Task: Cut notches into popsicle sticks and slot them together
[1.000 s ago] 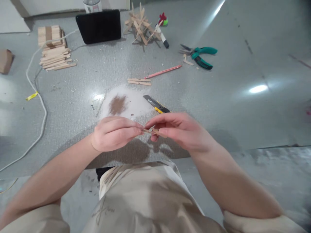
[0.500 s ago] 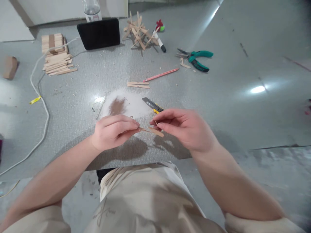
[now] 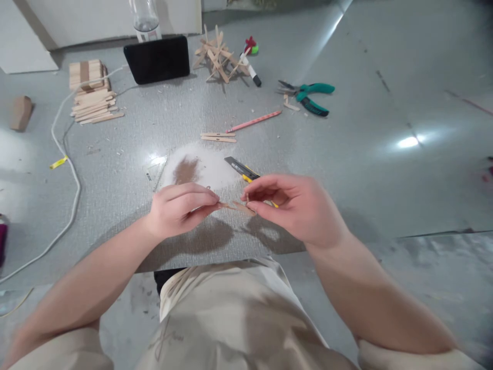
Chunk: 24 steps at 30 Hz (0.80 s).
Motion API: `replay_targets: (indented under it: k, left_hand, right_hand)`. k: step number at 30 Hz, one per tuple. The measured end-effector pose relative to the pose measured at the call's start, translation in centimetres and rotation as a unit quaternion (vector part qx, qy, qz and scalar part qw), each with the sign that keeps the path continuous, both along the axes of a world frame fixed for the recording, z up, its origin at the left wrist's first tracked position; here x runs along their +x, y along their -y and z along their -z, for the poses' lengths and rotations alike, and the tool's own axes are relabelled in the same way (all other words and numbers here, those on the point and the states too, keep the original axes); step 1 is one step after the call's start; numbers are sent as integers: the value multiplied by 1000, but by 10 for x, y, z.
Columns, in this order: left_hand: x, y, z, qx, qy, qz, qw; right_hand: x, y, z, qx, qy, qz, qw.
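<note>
My left hand is pinched shut on one end of a thin wooden stick piece, held just above the grey mat. My right hand is closed too, its thumb and fingers pinching a small wooden sliver beside the stick's other end. Both hands hover near the mat's front edge, almost touching. A black and yellow utility knife lies on the mat just behind my right hand.
Two cut sticks and a pink pencil lie mid-mat. Green pliers, a stick structure, a marker, a black phone and a stick pile sit further back. A white cable runs along the left.
My right hand has come apart from the left, lifting a small sliver off the stick. The view has tilted down slightly.
</note>
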<state>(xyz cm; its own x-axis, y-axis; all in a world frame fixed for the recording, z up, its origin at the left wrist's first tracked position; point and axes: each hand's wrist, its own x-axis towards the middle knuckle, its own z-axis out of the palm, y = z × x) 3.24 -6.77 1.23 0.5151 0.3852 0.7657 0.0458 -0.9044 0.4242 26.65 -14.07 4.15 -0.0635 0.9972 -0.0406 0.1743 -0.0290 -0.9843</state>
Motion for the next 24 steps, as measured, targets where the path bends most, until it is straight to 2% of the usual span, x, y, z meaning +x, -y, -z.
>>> replay_targets:
  k: [7,11,14,24]
  left_hand:
    - [-1,0,3,2,-5,1,1000]
    - [-1,0,3,-4,-1,1,1000]
    - [-1,-1,1,-3,1,1,1000]
    - [-1,-2,2,-7,-3,9,1000]
  right_hand:
    - [3,-3,1,-15,-67,-40,997]
    - [4,-4,7,-47,-108,-10,993]
    - [3,-2,8,-59,-112,7,992]
    - [-1,2,0,-13,-36,-5,999]
